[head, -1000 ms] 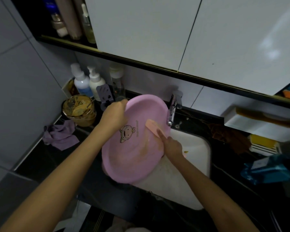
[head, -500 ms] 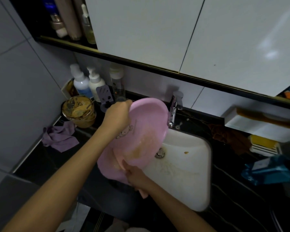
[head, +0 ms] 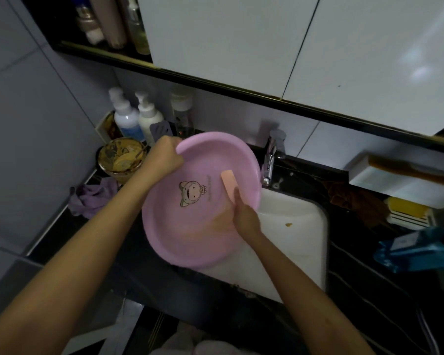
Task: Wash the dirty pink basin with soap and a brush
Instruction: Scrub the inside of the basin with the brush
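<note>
The pink basin point(head: 190, 226) is tilted over the left side of the white sink point(head: 297, 242), its inside facing me. A cartoon animal is printed on its bottom, and a brownish smear lies low on the right. My left hand point(head: 164, 160) grips the basin's upper left rim. My right hand point(head: 245, 217) holds a pale orange brush point(head: 230, 184) whose flat end rests against the basin's inner right wall.
A chrome tap point(head: 272, 160) stands behind the sink. Pump bottles point(head: 136, 119) and a dirty bowl point(head: 122, 156) sit at the back left, with a purple cloth point(head: 92, 197) below them. A white box point(head: 395, 180), a yellow sponge point(head: 408, 210) and a blue packet point(head: 420, 249) lie on the right counter.
The basin has been turned back with its inside towards me. My right hand has moved from the basin's lower edge up into the inside, with the brush against the right wall.
</note>
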`<state>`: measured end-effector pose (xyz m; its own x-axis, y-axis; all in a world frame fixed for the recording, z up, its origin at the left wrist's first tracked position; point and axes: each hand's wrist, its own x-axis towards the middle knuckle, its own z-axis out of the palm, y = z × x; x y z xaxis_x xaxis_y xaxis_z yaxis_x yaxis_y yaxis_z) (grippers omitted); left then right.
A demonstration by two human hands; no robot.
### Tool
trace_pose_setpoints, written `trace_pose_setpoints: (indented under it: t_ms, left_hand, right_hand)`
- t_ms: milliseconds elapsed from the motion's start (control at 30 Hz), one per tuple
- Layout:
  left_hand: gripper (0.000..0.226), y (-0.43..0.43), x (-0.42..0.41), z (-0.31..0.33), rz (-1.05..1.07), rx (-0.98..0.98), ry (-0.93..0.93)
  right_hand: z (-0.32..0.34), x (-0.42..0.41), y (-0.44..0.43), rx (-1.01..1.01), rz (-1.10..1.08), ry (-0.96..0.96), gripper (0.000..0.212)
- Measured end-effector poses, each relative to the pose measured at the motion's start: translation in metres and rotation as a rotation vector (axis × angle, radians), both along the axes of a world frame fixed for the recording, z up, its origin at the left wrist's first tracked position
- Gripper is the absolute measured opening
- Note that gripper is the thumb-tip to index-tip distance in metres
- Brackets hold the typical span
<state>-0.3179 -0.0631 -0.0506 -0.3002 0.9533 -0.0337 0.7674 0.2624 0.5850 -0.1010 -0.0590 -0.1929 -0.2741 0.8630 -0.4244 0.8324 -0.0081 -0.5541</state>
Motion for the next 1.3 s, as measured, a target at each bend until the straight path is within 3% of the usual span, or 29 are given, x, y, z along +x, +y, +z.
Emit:
trace_pose_setpoints:
  t_ms: [100, 200, 333, 433, 533, 633, 800, 933, 1000, 1100, 1200, 1300]
  left_hand:
    - [0.021, -0.009, -0.020, -0.014, 0.073, -0.088, -0.121]
    - [0.026, -0.030, -0.028, -0.037, 0.219, -0.165, -0.254]
    - [0.029, -0.040, -0.020, -0.054, 0.305, -0.126, -0.401]
    - [0.029, -0.048, 0.003, -0.077, 0.352, -0.118, -0.557]
    - [0.037, -0.067, 0.028, -0.110, 0.442, -0.130, -0.697]
    - [0.041, -0.082, 0.041, -0.130, 0.518, -0.137, -0.790]
    - [0.041, -0.082, 0.037, -0.143, 0.550, -0.130, -0.802]
    - [0.040, -0.084, 0.038, -0.146, 0.525, -0.104, -0.817]
    - [0.039, -0.085, 0.038, -0.147, 0.509, -0.081, -0.822]
    - [0.039, -0.086, 0.036, -0.145, 0.464, -0.090, -0.837]
    - [0.045, -0.089, 0.026, -0.145, 0.328, -0.168, -0.831]
    - [0.060, -0.095, 0.017, -0.146, 0.149, -0.199, -0.744]
  right_hand:
    - [0.002, -0.020, -0.007, -0.057, 0.092, 0.036, 0.054]
    - [0.003, -0.006, -0.031, -0.145, 0.256, -0.050, 0.055]
    - [0.011, 0.049, -0.038, -0.342, 0.423, -0.417, 0.053]
    - [0.012, 0.065, -0.029, -0.285, 0.290, -0.604, 0.046]
    - [0.000, 0.050, -0.017, -0.164, 0.078, -0.482, 0.050]
    - [-0.013, 0.030, -0.017, -0.077, 0.049, -0.308, 0.053]
    - [-0.008, 0.036, -0.064, -0.082, 0.493, -0.360, 0.059]
    - [-0.014, 0.052, -0.026, -0.008, 0.282, -0.539, 0.056]
    - [-0.014, 0.042, -0.011, -0.005, 0.160, -0.500, 0.055]
    - [-0.018, 0.029, -0.042, -0.072, 0.340, -0.321, 0.061]
    - [-0.012, 0.055, -0.059, -0.106, 0.531, -0.402, 0.059]
    - [-0.020, 0.072, -0.018, -0.019, 0.291, -0.517, 0.055]
